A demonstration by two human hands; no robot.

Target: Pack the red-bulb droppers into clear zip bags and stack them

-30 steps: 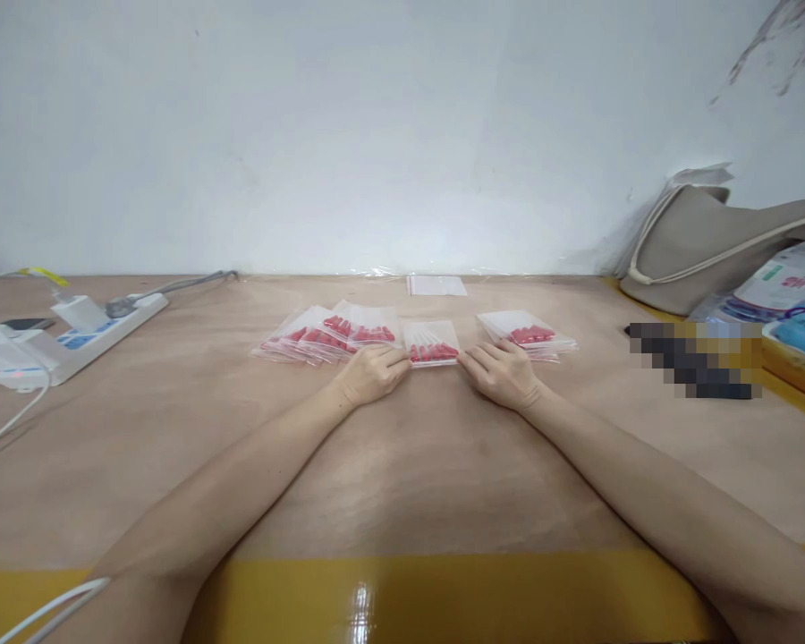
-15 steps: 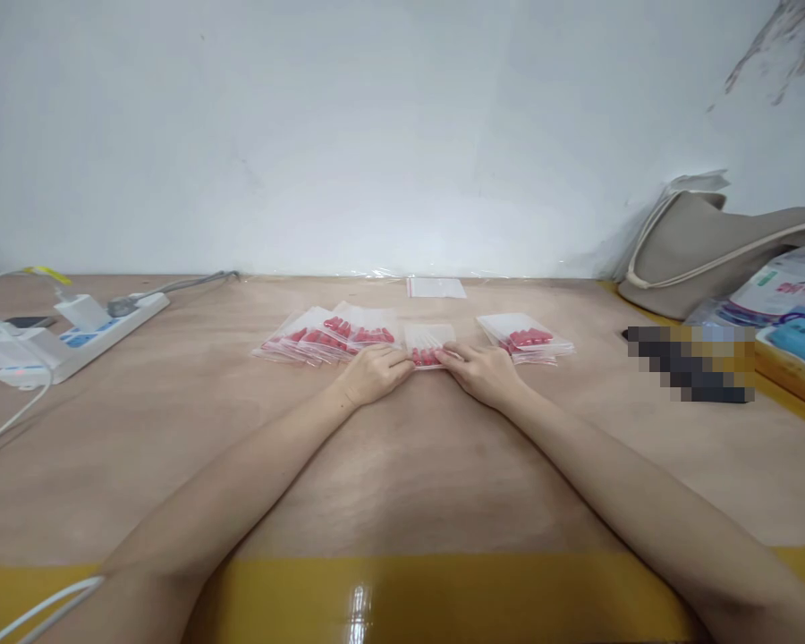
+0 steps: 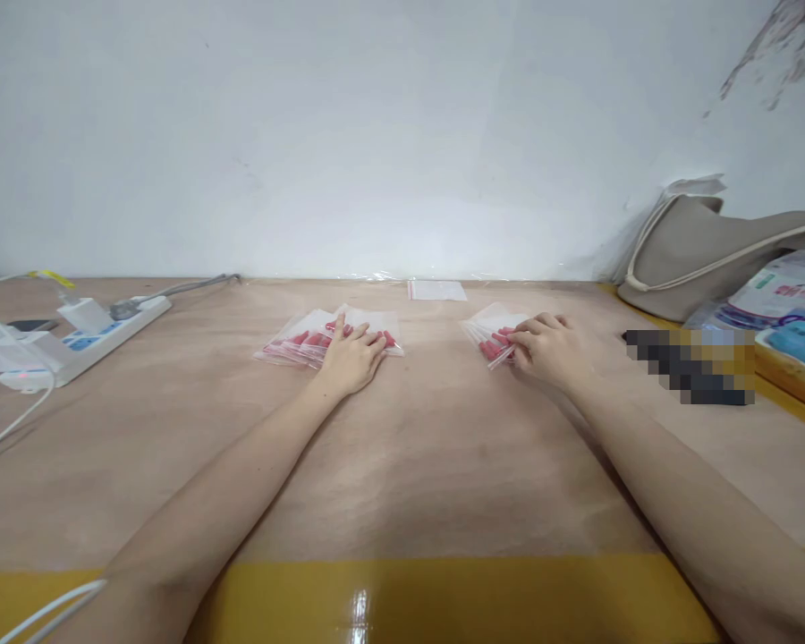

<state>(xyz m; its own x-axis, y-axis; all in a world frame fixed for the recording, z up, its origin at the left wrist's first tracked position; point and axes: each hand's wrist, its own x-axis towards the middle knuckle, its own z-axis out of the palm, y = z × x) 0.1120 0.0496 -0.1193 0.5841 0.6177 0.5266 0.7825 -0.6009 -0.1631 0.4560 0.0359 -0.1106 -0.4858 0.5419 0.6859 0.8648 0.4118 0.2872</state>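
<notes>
My left hand [image 3: 354, 360] lies with fingers spread on a fanned pile of small clear plastic bags [image 3: 295, 347] that hold red pieces. The pieces look like capsules, but are too small to be sure. My right hand [image 3: 554, 351] has its fingers and thumb closed at the right edge of a second stack of these bags [image 3: 487, 326], gripping at least one bag. Red pieces show through the plastic beside the fingertips. The hand covers the rest of that stack.
A flat white bag [image 3: 437, 290] with a red line lies near the wall. At left is a power strip [image 3: 117, 329] with plugs and cables. A dark blurred object [image 3: 688, 367], a grey-beige bag [image 3: 711, 246] and a plastic package [image 3: 788, 286] are on the right.
The hands have moved apart from the single bag in the middle, which no longer lies there. My left hand moved left onto its pile, my right hand moved right onto the other stack.
</notes>
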